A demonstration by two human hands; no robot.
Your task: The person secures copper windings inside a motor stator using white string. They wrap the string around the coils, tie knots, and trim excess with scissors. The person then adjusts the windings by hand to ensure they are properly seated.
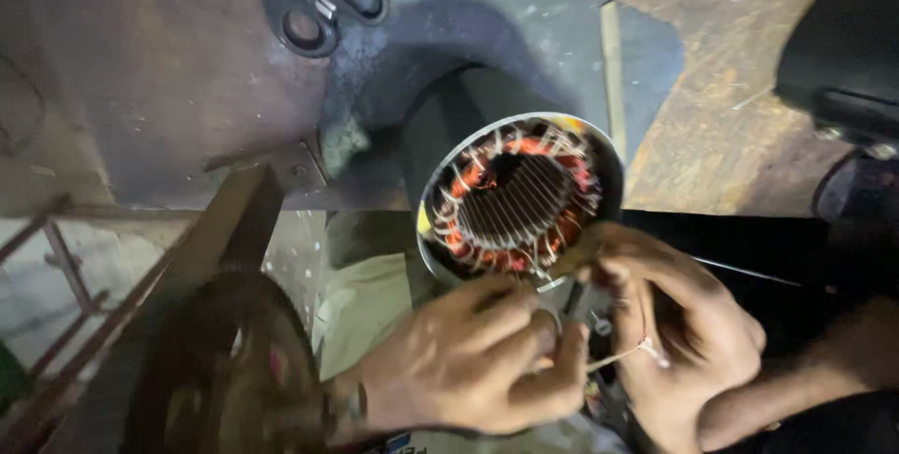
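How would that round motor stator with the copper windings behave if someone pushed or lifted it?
The motor stator probably feels heavy for its size, being a metal shell packed with copper coils. Its cylindrical housing might roll if pushed sideways. The thin protruding wire ends look easily bent.

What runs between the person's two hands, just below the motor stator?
In the head view, a thin pale string stretches taut from the left hand to the right hand, below the stator.

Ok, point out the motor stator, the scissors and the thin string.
motor stator [513, 199], head view, on the slotted bore inside the copper windings.
scissors [304, 28], head view, on a dark handle loop.
thin string [618, 357], head view, on the stretch between both hands.
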